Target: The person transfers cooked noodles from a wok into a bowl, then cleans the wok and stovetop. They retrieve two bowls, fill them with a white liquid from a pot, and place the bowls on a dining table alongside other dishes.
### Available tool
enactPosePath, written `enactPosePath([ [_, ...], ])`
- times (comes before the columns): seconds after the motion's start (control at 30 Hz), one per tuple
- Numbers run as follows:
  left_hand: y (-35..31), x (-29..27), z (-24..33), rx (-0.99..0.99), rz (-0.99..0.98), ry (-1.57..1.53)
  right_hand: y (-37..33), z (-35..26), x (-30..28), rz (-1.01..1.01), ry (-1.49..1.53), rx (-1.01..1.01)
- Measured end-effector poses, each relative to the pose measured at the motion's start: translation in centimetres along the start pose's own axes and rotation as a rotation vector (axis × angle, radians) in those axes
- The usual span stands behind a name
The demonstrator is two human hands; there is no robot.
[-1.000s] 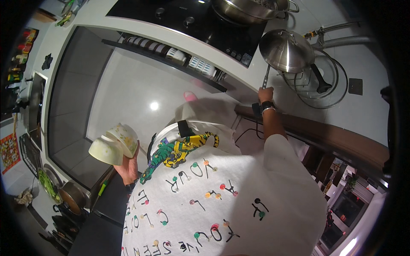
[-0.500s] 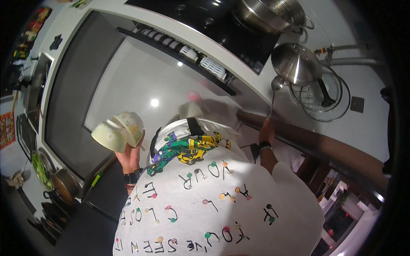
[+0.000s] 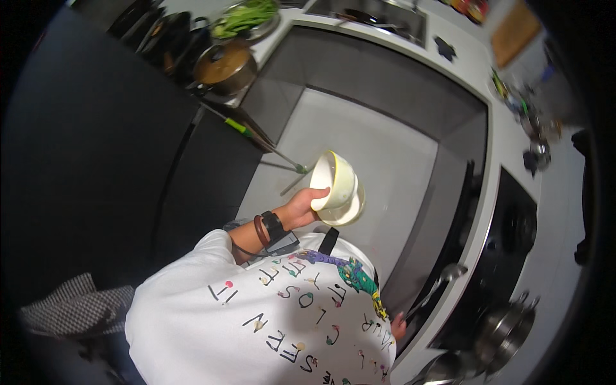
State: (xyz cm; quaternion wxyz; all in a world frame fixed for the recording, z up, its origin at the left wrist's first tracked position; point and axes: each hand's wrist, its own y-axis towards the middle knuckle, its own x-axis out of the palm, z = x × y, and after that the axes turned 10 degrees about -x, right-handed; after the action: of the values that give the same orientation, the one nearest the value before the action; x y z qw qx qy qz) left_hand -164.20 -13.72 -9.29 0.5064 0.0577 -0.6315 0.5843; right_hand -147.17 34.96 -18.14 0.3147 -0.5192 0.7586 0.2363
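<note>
Two white bowls with yellow rims are gripped together at their edges by my left hand (image 3: 301, 206). The nearer bowl (image 3: 345, 183) is tipped on its side, its white inside showing. Partly behind and below it is the second bowl (image 3: 351, 210), against the first. Low on the right, my right hand (image 3: 398, 326) is closed around the handle of a metal ladle (image 3: 453, 272). The ladle's head points away from me, near the stove-side counter edge. My shirt hides part of the right hand and its forearm.
A steel pot (image 3: 224, 72) and a plate of green vegetables (image 3: 245, 20) stand far left. The sink (image 3: 410, 24) is at the back. Along the right run the black cooktop (image 3: 507, 224) and a steel pot (image 3: 505, 337). A green-gripped pole (image 3: 237, 126) slants near the bowls.
My view has swung left, toward the sink and dark cabinets. The bowls have turned so their insides show. My right hand still holds the ladle, which has left the spot beside the lid.
</note>
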Motion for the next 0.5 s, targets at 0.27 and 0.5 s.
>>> enactPosePath([
  [0.27,3.2,1.9,9.1,0.149,0.040,-0.087,27.3,-25.7,17.4,-0.609,0.513,0.020],
  [0.5,8.8,1.5,18.8,0.420,0.030,-0.315,40.8,-41.2,32.8,-0.934,0.575,-0.290],
])
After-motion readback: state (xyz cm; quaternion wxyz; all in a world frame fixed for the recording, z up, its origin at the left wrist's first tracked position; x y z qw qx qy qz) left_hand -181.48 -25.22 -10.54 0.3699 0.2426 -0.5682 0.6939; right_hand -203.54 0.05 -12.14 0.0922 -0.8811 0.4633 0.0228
